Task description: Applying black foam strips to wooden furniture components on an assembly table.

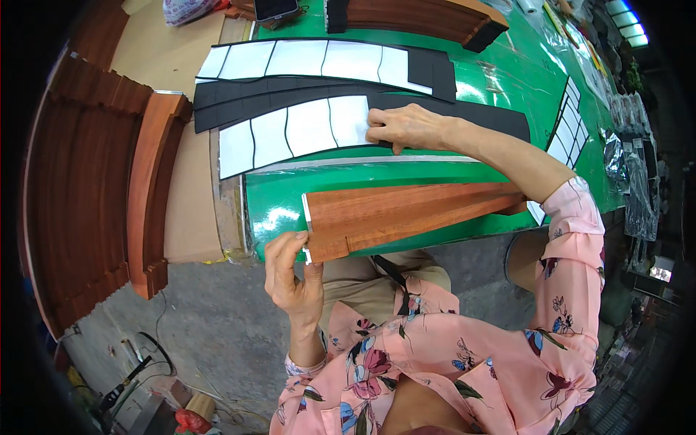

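Note:
A reddish-brown wooden board (406,214), shaped with a raised ridge, lies along the near edge of the green table. Narrow white strips show at its left end, where my left hand (293,279) grips the corner between thumb and fingers. Farther back, my right hand (406,129) is closed, its fingertips pinching at the right end of a row of white rectangular pieces (308,129) on a black sheet. What exactly sits between those fingertips is partly hidden. Behind it lies another row of white pieces (297,59) on curved black strips (428,69).
Stacked curved brown wooden parts (87,181) stand at the left beside cardboard (190,210). Another wooden piece (417,20) and a phone (277,9) lie at the far side. A gridded white sheet (569,123) and clear plastic bags (638,174) are at the right. The table (279,225) is green.

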`<state>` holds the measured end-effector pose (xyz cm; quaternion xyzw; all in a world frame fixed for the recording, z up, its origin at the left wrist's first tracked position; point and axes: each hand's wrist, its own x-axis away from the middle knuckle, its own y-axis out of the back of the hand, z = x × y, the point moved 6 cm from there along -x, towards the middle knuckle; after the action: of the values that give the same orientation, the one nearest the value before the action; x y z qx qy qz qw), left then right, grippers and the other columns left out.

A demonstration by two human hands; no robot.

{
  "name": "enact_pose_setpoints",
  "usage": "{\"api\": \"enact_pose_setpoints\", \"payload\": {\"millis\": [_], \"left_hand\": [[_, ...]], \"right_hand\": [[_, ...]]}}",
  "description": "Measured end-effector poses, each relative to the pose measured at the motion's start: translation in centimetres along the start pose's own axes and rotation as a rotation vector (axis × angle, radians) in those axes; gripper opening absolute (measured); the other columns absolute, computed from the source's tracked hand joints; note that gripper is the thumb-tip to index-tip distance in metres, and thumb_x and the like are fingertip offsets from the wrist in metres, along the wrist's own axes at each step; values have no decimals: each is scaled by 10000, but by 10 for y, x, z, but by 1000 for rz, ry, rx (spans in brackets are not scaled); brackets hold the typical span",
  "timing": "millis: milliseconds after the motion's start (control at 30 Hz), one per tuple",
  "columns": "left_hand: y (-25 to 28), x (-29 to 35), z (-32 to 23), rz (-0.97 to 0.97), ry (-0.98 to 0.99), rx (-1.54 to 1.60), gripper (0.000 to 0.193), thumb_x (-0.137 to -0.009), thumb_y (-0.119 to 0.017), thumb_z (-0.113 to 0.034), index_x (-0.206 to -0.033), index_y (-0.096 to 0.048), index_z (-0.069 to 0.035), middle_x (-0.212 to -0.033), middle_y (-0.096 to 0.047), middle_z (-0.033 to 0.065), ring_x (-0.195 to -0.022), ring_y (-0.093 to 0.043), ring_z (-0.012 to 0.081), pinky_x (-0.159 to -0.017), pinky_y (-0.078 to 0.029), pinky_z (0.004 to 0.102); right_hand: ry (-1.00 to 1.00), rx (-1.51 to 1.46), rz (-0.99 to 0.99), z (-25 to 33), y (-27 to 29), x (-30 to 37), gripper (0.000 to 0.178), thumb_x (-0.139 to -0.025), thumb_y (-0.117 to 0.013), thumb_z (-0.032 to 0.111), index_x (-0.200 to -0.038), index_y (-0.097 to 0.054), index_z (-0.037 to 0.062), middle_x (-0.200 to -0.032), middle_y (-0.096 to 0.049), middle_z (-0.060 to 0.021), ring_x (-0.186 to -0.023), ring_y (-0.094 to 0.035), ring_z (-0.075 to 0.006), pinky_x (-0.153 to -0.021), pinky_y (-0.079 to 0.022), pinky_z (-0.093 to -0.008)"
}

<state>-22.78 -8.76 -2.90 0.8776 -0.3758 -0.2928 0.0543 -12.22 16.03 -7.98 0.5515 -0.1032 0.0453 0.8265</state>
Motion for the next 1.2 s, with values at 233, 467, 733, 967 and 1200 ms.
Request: {"api": "enact_pose_setpoints", "payload": {"millis": [233,467,733,967,1200], "left_hand": [[22,-28,55,25,168,643,435,-955,-485,-353,-1152,-555,29,-1065,-609,140,-987,-578,244,-882,-443,339],[-76,-119,57,669,-60,-4,231,-890,-536,-93,-1095,-630,-44,-1109,-639,92,-1054,-587,231,-911,-432,339],[-123,-91,84,932,-411,-460,243,-829,-613,-217,-1062,-676,-187,-1105,-616,-1,-1006,-560,185,-836,-440,342],[-120,-96,92,971,-354,-433,216,-822,-621,-195,-1021,-701,-172,-1081,-621,0,-979,-568,177,-833,-447,344],[-119,-96,92,932,-372,-415,223,-802,-638,-154,-1014,-704,-172,-1061,-628,2,-966,-578,183,-816,-466,340]], "right_hand": [[-7,0,44,0,-2,-1,392,-726,-634,-38,-1076,-528,105,-1047,-506,-55,-937,-579,-209,-729,-541,-310],[-37,19,18,2,2,0,449,-718,-649,-20,-1119,-539,150,-1130,-526,-26,-1014,-569,-194,-782,-551,-292],[32,61,18,-1,-5,-1,415,-728,-667,9,-1092,-570,181,-1102,-534,-42,-999,-569,-194,-765,-541,-303],[-47,24,42,-4,-4,2,437,-723,-678,31,-1118,-568,183,-1183,-512,-39,-1036,-558,-200,-812,-535,-307],[13,39,77,-4,-3,-4,427,-712,-685,60,-1107,-558,162,-1175,-489,-63,-1033,-553,-231,-787,-541,-325]]}}
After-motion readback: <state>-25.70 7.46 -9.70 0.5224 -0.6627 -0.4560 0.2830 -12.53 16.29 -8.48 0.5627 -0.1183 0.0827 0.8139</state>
